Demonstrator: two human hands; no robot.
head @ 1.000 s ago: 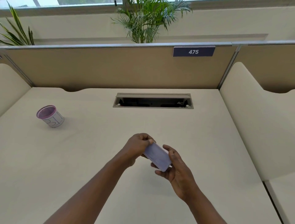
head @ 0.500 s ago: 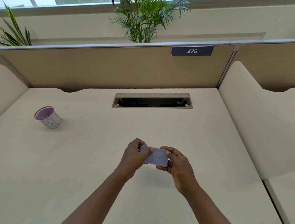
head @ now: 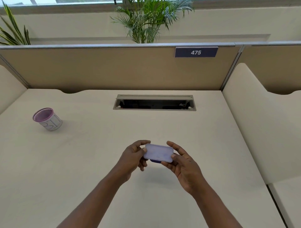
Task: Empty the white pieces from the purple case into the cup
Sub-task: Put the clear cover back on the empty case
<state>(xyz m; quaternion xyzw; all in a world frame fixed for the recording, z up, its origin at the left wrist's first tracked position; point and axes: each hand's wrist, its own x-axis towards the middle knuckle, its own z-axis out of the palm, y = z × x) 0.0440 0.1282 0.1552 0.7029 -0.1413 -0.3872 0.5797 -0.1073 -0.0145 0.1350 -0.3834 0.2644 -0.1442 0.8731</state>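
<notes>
Bright, even daylight enters from the window strip [head: 81, 1] along the top of the frame. A soft shadow lies on the cream laminate counter [head: 81, 162] beneath the hands. Wide-angle distortion bends the frame edges; focus is mildly soft.

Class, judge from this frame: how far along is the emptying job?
Nothing looks emptied yet. In hand: left hand and right hand hold the closed purple case above the desk. Left: opening it, carrying it to the cup far left, and tipping the pieces in.
</notes>
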